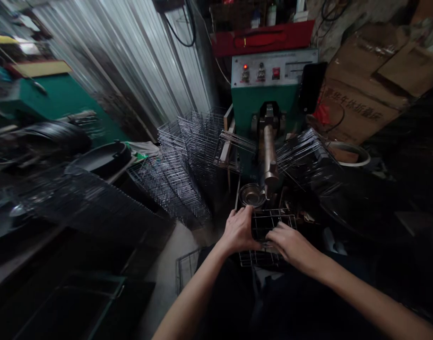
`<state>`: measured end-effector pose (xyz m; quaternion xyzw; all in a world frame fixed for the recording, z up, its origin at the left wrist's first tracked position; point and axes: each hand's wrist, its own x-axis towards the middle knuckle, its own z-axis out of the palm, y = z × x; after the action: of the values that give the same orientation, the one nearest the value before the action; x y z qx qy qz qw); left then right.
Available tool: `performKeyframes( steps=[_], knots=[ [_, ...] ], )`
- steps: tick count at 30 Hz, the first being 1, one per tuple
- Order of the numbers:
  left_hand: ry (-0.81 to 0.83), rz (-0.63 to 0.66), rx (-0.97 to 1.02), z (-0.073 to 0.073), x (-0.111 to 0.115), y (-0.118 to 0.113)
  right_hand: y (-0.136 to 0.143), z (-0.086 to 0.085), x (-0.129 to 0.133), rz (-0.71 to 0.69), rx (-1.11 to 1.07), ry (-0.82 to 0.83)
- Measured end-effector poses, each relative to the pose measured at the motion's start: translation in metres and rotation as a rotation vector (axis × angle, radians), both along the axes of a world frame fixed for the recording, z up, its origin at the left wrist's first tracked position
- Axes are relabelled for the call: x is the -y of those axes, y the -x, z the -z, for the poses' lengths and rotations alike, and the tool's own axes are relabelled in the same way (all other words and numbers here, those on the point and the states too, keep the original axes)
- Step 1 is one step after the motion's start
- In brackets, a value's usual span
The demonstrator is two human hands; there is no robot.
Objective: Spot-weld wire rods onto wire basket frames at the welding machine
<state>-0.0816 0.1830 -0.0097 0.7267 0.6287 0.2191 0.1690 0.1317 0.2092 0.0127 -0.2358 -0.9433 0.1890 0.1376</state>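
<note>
A small wire grid (271,218) lies in front of me, below the metal arm (269,156) of a green machine. At its left side my left hand (239,231) is closed on the wires, thumb toward the middle. My right hand (290,243) curls its fingers over the wires on the right; the fingertips are partly hidden and slightly blurred. The grid's near part shows beneath both hands. Just beyond them, under the arm's tip, sits a round metal dish (252,195).
Stacks of wire grids (184,160) stand left of the machine (245,104). Bundled wires (298,148) stick out at its right, near a round tub (361,156) and a cardboard box (358,108). A phone (312,87) is beside the control panel. Another wire frame (186,271) is low on the left.
</note>
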Motion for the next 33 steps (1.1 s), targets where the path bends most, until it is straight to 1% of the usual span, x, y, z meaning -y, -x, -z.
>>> performKeyframes(
  steps=[2,4,6,8,13,18,22,27,30,33],
  knots=[
    [-0.03,-0.015,-0.006,-0.002,-0.005,-0.008,-0.002,0.018,-0.002,0.027,0.051,-0.201],
    [-0.066,-0.037,-0.01,-0.004,-0.009,-0.014,-0.007,0.03,-0.002,0.057,0.039,-0.383],
    [-0.096,-0.05,-0.002,-0.006,-0.011,-0.019,-0.014,0.035,-0.002,0.074,0.015,-0.506],
    [-0.109,-0.059,0.017,-0.006,-0.012,-0.023,-0.02,0.035,-0.001,0.081,0.003,-0.558],
    [-0.11,-0.074,0.047,-0.004,-0.016,-0.026,-0.027,0.035,-0.007,0.094,-0.01,-0.54],
    [-0.141,-0.066,0.022,-0.003,-0.033,-0.022,-0.022,0.04,-0.025,0.104,-0.02,-0.476],
    [-0.155,-0.075,0.001,-0.005,-0.044,-0.017,-0.015,0.035,-0.036,0.127,-0.027,-0.408],
    [-0.13,-0.071,0.004,-0.006,-0.048,-0.012,-0.012,0.031,-0.038,0.147,-0.04,-0.318],
    [-0.12,-0.068,0.002,-0.009,-0.055,-0.01,-0.009,0.033,-0.042,0.204,-0.045,-0.348],
    [-0.123,-0.083,-0.016,-0.014,-0.068,-0.007,-0.004,0.033,-0.053,0.275,-0.057,-0.402]
  ],
)
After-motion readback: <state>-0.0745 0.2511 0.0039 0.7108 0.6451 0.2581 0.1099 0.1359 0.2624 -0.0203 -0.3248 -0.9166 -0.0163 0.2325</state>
